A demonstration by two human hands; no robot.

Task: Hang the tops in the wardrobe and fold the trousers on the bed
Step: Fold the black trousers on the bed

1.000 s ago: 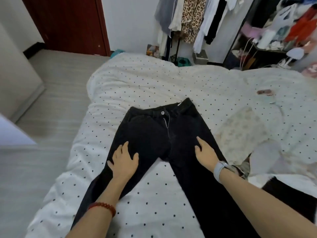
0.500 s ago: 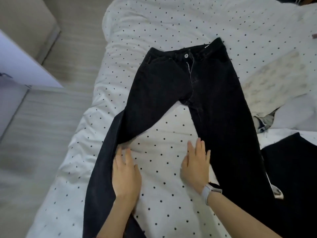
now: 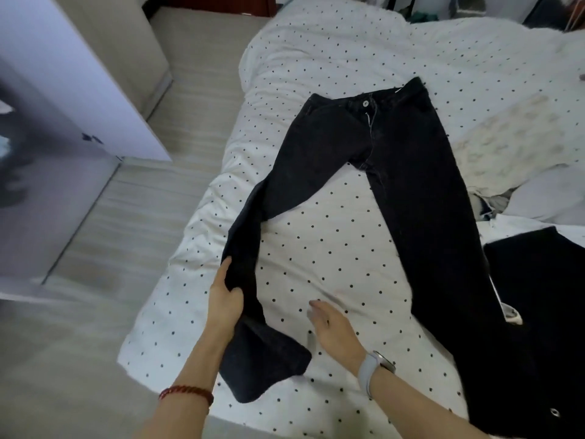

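Trousers (image 3: 389,172), black, spread front-up on bed (image 3: 332,58), legs splayed. Left hand (image 3: 226,299): fingers clamped round the left leg's lower part, hem bunched near the bed edge. Right hand (image 3: 332,327): fingers apart, holding nothing. Risk: one-handed pull may twist the leg, leaving seams misaligned for folding.

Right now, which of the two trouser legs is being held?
The leg by the bed's edge: the left hand grips it, bunched. The other leg lies flat, untouched.
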